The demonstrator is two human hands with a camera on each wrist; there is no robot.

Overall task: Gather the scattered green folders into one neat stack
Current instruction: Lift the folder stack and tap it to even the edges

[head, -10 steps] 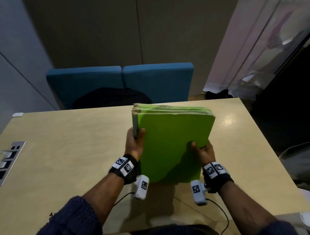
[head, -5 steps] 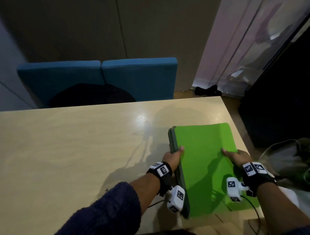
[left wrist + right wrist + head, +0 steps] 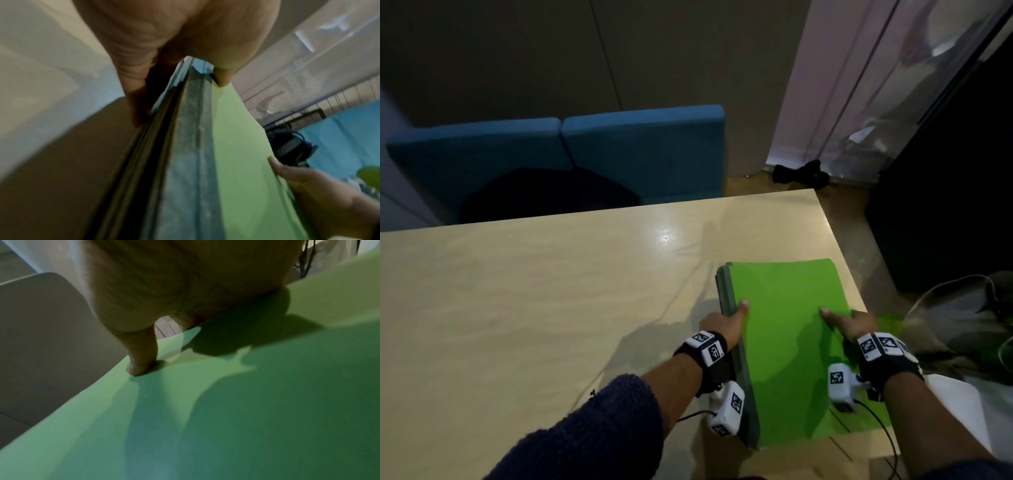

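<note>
Stack of green folders point(image 3: 787, 342) flat on light wood table point(image 3: 534, 308), at near right corner, right edge level with or just past table edge; cannot tell which. Left hand point(image 3: 722, 323) gripping stack's left spine edge, thumb on top cover, fingers against the side, their tips hidden. Right hand point(image 3: 854, 323) at right edge, thumb point(image 3: 141, 363) pressed on cover; remaining fingers hidden behind the stack, grip underneath not visible.

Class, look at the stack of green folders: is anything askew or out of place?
The stack of green folders lies flat but at the table corner, its right side past the edge. The left hand and right hand hold its sides.
</note>
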